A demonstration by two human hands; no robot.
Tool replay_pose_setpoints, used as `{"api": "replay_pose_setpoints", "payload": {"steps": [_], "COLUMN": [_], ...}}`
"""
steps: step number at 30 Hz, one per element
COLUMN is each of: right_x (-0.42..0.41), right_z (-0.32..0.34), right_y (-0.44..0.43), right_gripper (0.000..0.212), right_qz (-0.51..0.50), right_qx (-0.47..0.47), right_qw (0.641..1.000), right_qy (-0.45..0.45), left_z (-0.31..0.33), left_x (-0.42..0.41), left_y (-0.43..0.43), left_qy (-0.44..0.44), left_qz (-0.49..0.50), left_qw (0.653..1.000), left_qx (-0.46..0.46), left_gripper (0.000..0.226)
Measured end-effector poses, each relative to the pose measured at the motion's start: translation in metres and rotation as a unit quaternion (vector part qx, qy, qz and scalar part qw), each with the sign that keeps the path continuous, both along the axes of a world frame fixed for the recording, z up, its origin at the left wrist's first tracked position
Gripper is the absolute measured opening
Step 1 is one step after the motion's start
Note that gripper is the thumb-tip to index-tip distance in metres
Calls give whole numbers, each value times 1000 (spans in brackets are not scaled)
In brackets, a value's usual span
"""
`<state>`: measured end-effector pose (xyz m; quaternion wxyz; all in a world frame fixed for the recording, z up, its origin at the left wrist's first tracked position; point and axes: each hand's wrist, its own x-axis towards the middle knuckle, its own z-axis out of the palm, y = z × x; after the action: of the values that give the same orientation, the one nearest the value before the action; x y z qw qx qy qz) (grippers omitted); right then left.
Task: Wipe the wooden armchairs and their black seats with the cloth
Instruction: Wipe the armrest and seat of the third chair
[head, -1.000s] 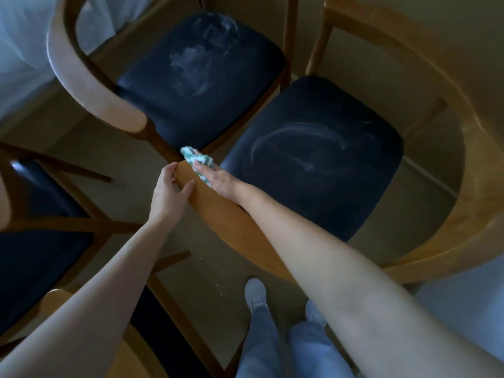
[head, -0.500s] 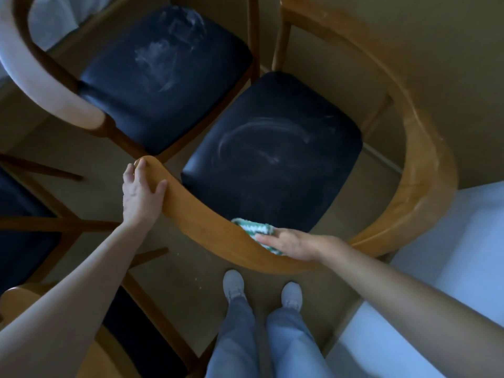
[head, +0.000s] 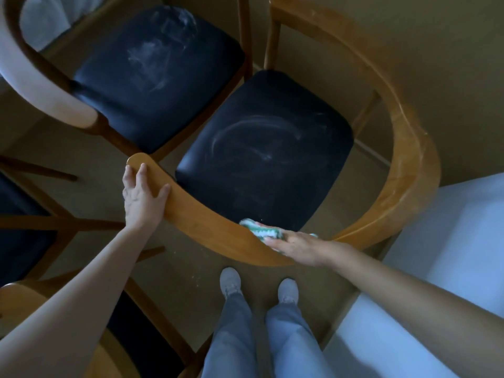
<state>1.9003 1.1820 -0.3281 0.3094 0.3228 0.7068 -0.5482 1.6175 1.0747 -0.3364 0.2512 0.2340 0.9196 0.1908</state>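
The armchair I'm working on fills the middle of my view. Its curved wooden rail sweeps from a free end at 9 o'clock, under my hands at 6, then round through 3 and up toward 1. Inside that curve is the black seat, dull and marked with pale, chalky swirls. A second armchair at 11 o'clock has the same smears on its seat. My left hand braces the rail's free end, fingers together down its outer face and thumb splayed over the top. My right hand lies flat at 6 o'clock, fingers straight and close together, pressing the bunched green-and-white cloth onto the rail's inner edge; I can't see its thumb. The cloth sits at my fingertips, which point toward 10. The rail runs crosswise under it, so I judge the stroke must follow the curve, and the seat lies just beyond at 12, nearest this right hand.
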Motion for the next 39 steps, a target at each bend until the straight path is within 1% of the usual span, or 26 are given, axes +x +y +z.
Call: {"api": "replay_pose_setpoints", "payload": {"steps": [2, 5, 8, 10, 13, 15, 17, 21, 23, 24, 26, 27, 28, 30, 32, 33, 36, 39], "right_x": [-36, -99, -156, -189, -229, -241, -237, -185, -143, -119, -69, -44, -20, 24, 61, 74, 107, 116], "right_z": [-8, -18, -24, -25, -24, -27, -31, -32, -27, -21, -13, -7, -6, -7, -15, -17, -24, -27], "right_y": [-6, -10, -12, -10, -5, -4, -4, -10, -14, -18, -24, -29, -37, -54, -68, -74, -88, -99], "right_gripper": [52, 55, 55, 56, 61, 65, 64, 59, 55, 53, 51, 51, 53, 59, 55, 56, 68, 72], "right_qz": [-61, -107, -174, -209, -235, -235, -228, -199, -159, -123, -42, -12, 6, 17, 42, 57, 74, 82], "right_qx": [-35, -76, -123, -139, -145, -151, -146, -112, -70, -29, 83, 144, 223, 375, 453, 468, 530, 541], "right_qw": [997, 990, 972, 962, 956, 955, 957, 966, 979, 988, 994, 988, 973, 925, 889, 881, 844, 837], "right_qy": [18, 52, 96, 107, 98, 97, 106, 122, 109, 89, 58, 53, 57, 66, 49, 37, 41, 20], "left_z": [0, 0, 1, 2, 3, 3, 3, 2, 3, 3, 4, 4, 4, 4, 5, 5, 6, 7], "left_x": [-1, -3, -6, -11, -16, -17, -17, -14, -12, -12, -10, -10, -9, -5, -2, 0, 2, 2], "left_y": [-1, -3, -7, -11, -14, -14, -14, -15, -14, -13, -14, -15, -15, -17, -19, -21, -23, -24], "left_qy": [3, 9, 18, 24, 27, 30, 29, 21, 20, 17, 10, 7, 5, 2, 4, 5, 5, 0], "left_qz": [-4, -13, -38, -58, -78, -84, -85, -74, -67, -66, -65, -67, -69, -72, -75, -75, -81, -85], "left_qw": [1000, 1000, 999, 998, 997, 996, 996, 997, 997, 998, 998, 998, 998, 997, 997, 997, 997, 996], "left_qx": [2, 3, 2, 3, 5, 6, 8, 9, 9, 7, 5, 5, 5, 1, -5, -7, -10, -11], "left_gripper": [69, 68, 66, 66, 65, 65, 65, 65, 65, 65, 66, 66, 67, 67, 67, 67, 67, 67]}}
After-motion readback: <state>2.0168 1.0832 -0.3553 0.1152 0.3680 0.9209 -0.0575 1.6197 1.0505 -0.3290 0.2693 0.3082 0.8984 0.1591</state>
